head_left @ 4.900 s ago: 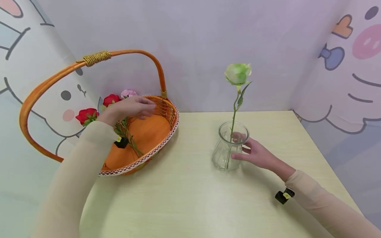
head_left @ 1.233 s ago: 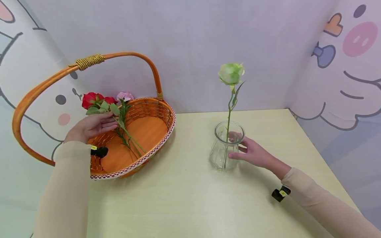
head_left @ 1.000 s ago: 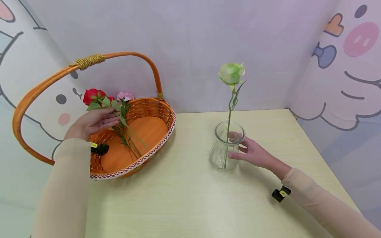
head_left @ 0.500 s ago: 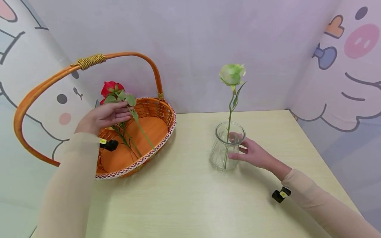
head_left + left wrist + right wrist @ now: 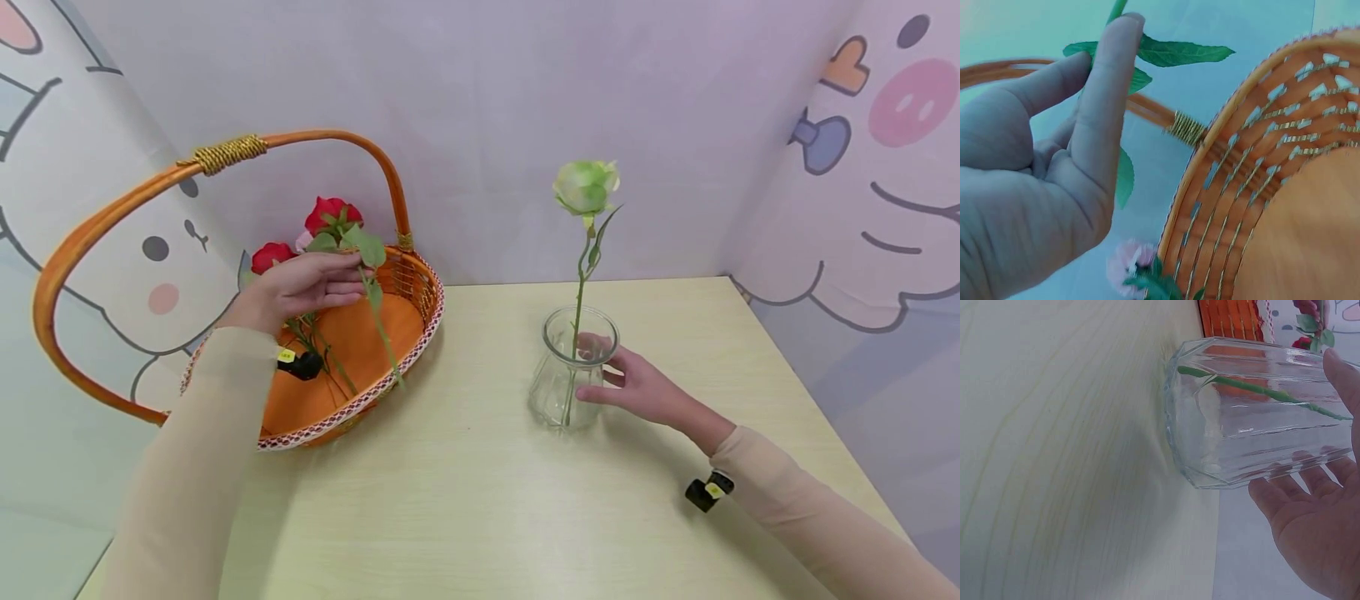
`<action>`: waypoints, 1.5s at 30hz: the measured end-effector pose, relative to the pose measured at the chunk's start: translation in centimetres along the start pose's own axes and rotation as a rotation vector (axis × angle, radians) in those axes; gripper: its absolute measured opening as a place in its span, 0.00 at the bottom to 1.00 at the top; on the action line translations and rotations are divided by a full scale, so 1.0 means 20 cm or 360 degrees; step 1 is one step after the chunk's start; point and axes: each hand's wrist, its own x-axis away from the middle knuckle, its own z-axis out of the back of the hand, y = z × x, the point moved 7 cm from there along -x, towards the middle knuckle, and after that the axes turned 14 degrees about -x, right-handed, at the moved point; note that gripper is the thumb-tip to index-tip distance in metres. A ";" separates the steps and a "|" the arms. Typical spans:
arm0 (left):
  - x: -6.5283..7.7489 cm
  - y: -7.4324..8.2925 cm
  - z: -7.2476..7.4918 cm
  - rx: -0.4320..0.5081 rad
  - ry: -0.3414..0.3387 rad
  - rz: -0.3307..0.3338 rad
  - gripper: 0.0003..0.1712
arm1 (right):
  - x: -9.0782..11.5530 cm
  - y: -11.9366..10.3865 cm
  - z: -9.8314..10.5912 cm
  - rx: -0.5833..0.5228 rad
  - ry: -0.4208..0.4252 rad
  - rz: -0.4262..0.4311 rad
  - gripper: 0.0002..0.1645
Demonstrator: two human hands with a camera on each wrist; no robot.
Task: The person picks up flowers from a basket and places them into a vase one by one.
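My left hand point(image 5: 318, 285) pinches the stem of a red rose point(image 5: 332, 215) between thumb and fingers, over the basket's inside. In the left wrist view the pinched stem and its green leaves point(image 5: 1179, 52) show, while the bloom is out of frame. My right hand point(image 5: 643, 385) curls round the right side of a clear glass vase point(image 5: 558, 392). A white-green rose point(image 5: 587, 187) stands upright in that vase, its stem reaching the bottom. Another red rose point(image 5: 272, 257) and a pink flower point(image 5: 1129, 267) lie in the basket point(image 5: 420, 350), partly hidden by my left hand.
The basket's tall orange handle point(image 5: 225, 154) arches above my left forearm. The vase stands on a pale wooden table point(image 5: 465, 483), right of the basket. A fabric backdrop point(image 5: 480, 133) with cartoon figures closes off the back and sides.
My left hand first hung empty over the basket, then took a red rose by its stem. It has lifted the rose and carried it rightward. My right hand stays at the vase.
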 end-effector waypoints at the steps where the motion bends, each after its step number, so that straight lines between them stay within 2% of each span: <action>1: -0.01 0.01 -0.02 0.0010 -0.0008 -0.0011 0.17 | 0.00 0.00 0.00 0.0002 0.0001 0.0000 0.50; 8: -0.06 0.04 -0.15 0.0118 -0.0144 -0.0146 0.15 | 0.00 0.00 0.00 -0.0026 -0.0007 0.0014 0.50; 11: -0.07 0.05 -0.18 0.0165 -0.0165 -0.0198 0.13 | 0.00 0.00 0.00 -0.0033 -0.0007 0.0007 0.50; 14: -0.08 0.06 -0.21 0.0176 -0.0143 -0.0230 0.12 | 0.00 0.00 -0.01 -0.0032 -0.0007 0.0006 0.50; 18: -0.10 0.08 -0.25 0.0212 -0.0193 -0.0295 0.12 | 0.00 -0.01 -0.01 -0.0046 -0.0014 0.0005 0.50; 26: -0.12 0.14 -0.33 0.0314 -0.0297 -0.0668 0.17 | 0.00 -0.01 -0.01 -0.0041 -0.0019 0.0001 0.50; 34: -0.12 0.20 -0.41 0.0350 -0.0364 -0.0889 0.16 | -0.01 0.00 0.00 -0.0062 -0.0016 -0.0001 0.50; 38: -0.12 0.23 -0.46 0.0365 -0.0383 -0.0949 0.15 | -0.01 0.00 0.00 -0.0070 -0.0016 0.0003 0.50; 45: -0.14 0.24 -0.52 0.0289 -0.0351 -0.0953 0.16 | 0.00 -0.01 -0.01 -0.0067 -0.0015 -0.0011 0.50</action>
